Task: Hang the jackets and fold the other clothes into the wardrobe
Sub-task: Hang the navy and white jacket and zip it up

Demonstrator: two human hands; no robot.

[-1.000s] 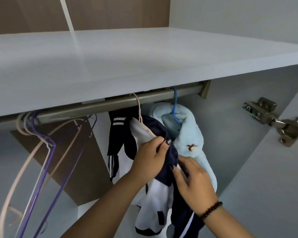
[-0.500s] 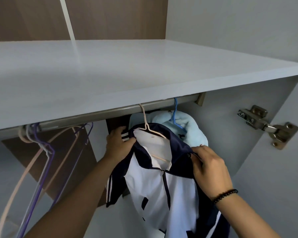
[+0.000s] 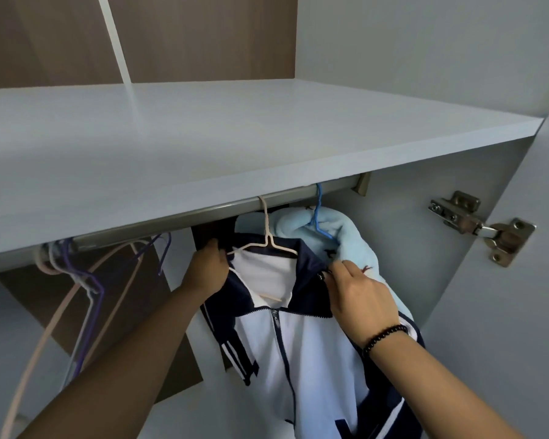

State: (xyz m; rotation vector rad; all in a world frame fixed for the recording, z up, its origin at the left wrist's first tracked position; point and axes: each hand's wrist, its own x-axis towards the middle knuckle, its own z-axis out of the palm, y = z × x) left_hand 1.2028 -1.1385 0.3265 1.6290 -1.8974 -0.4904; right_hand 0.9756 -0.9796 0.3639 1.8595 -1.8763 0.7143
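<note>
Fingers (image 3: 214, 248) of the left hand (image 3: 205, 270) curl over the navy collar on the left shoulder of the white-and-navy jacket (image 3: 301, 350), gripping it; fingers (image 3: 343, 267) of the right hand (image 3: 363, 299) pinch the collar's right side near a small dark snap. On the right wrist sits a dark beaded bracelet (image 3: 382, 339).

Inside the wardrobe, the jacket hangs on a pale pink wire hanger (image 3: 267, 242) hooked over the metal rail (image 3: 203, 213) under the grey shelf (image 3: 235, 147). Its long axis runs straight down from the rail, front facing the camera, zip closed up to the collar, the white lining showing in the open neck. Just behind it to the right, touching it, a fluffy light-blue garment (image 3: 346, 236) hangs on a blue hanger (image 3: 318, 213); its pile looks soft and thick against the jacket's smooth, sporty fabric with striped sleeves.

Further left on the rail a cluster of bare hangers (image 3: 86, 280), purple and pink thin wire, dangles at a slant. On the right wall a metal door hinge (image 3: 482, 229) is screwed to the grey panel.
</note>
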